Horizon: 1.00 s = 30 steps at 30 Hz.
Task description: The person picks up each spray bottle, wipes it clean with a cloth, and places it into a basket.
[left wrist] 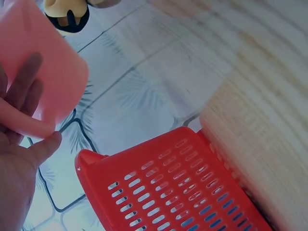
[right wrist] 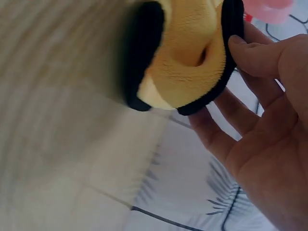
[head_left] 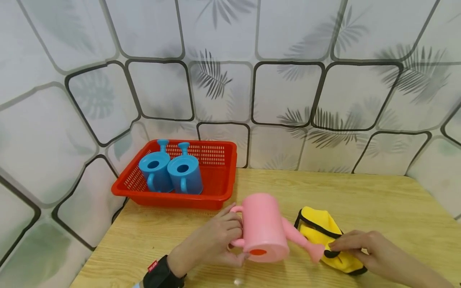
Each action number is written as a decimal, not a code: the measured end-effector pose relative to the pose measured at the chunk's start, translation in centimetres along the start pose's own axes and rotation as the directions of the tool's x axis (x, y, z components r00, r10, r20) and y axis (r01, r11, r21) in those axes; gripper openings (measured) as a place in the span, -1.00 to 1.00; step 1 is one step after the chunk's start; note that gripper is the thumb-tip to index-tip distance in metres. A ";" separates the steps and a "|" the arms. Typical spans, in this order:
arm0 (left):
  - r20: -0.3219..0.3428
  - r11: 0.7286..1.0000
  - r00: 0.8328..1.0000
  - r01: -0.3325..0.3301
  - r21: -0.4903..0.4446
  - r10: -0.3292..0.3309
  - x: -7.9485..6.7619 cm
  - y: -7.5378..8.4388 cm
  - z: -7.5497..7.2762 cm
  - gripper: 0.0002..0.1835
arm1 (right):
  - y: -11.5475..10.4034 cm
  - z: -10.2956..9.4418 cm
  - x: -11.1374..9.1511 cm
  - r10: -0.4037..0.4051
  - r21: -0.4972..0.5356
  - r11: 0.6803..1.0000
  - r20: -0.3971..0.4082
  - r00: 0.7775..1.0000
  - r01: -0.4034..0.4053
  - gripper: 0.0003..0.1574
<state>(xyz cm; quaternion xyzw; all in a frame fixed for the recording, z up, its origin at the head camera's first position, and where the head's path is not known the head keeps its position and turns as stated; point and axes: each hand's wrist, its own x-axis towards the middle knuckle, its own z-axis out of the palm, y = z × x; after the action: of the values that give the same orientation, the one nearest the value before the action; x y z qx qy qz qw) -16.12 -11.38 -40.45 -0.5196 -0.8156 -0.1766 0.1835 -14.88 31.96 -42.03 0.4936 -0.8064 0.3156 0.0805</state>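
My left hand (head_left: pixel 224 236) grips the handle of a pink watering can (head_left: pixel 262 224), fingers curled through it. The can is tilted, its base turned toward me with an orange-red spot on it, and its spout points right and down. In the left wrist view the can (left wrist: pixel 43 72) fills the upper left. My right hand (head_left: pixel 371 250) pinches the black edge of a yellow cloth (head_left: pixel 318 222), which lies folded and bunched just beyond the spout tip. Its fuzzy inside (right wrist: pixel 187 82) shows in the right wrist view, with thumb and fingers on the black trim.
A red plastic basket (head_left: pixel 176 203) with slotted sides stands at the back left of the wooden table (head_left: pixel 360 196). Two blue watering cans (head_left: pixel 187 180) stand upright in its left part. Behind the table rises a wall covering (head_left: pixel 223 92) with a leaf pattern.
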 end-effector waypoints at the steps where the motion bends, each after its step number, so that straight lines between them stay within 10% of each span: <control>1: -0.012 1.000 1.000 -0.007 0.027 0.008 0.0 0.0 0.0 -0.76 | 0.2 0.2 -0.3 0.006 0.006 1.000 0.000 1.000 -0.006 -0.18; 11: -0.251 0.986 0.966 -0.025 0.167 0.067 0.7 -1.7 -1.5 -0.75 | 0.4 0.8 -0.7 0.122 -0.057 0.991 0.016 0.992 -0.121 -0.36; 17: -0.330 0.975 0.937 0.173 0.141 -0.118 0.4 -4.3 -2.3 -0.73 | 0.1 0.8 -0.7 0.178 -0.078 0.982 0.043 0.983 -0.174 -0.43; 23: -0.373 0.911 0.847 0.412 0.011 -0.379 -0.2 -5.4 -2.1 -0.77 | 0.0 0.9 -1.0 0.239 -0.089 0.968 0.056 0.969 -0.234 -0.45; 30: -0.417 0.838 0.755 0.545 -0.030 -0.507 -0.7 -6.2 -1.2 -0.79 | -0.2 1.0 -0.9 0.279 -0.119 0.955 0.051 0.959 -0.271 -0.48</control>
<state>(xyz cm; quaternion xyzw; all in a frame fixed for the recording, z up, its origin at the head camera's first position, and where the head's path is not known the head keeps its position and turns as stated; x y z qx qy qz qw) -21.37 -14.93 -40.37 -0.2114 -0.8790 -0.2874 0.3164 -14.06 31.93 -43.09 0.3816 -0.8858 0.2617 0.0361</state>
